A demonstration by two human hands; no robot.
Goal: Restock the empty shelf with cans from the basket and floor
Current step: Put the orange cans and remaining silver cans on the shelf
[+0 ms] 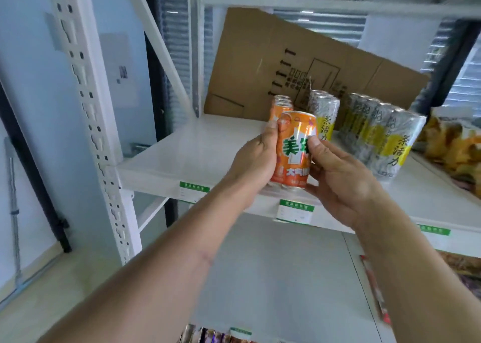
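starting on the left, the white upright (86, 113) carries the shelf (166, 160), and that left stretch of the shelf is bare, so there's plenty of room for more. a flattened cardboard sheet (286, 64) leans at the back, probably as a backstop so nothing slides off behind.

your left hand (253, 164) is wrapped round the left side of the orange can (292, 150), thumb up near the rim, fingers curled behind it. the can is upright with its base right at the shelf's front edge, though i can't tell if it's actually down on the shelf. it sits directly in front of the other orange cans (281, 106), so it looks like you're building a single file toward the back.

your right hand (335, 176) pinches the same can from the right, thumb pressed on the label and fingers cupped under the base. i'd guess two hands are there to keep the label facing out while you square it up.

just right of that, silver and yellow cans (324, 113) stand in rows running back, with another row (385, 139) beside them, and a snack bag (453, 145) sits at the far right. price tags (295, 211) line the front lip, one right under your can.
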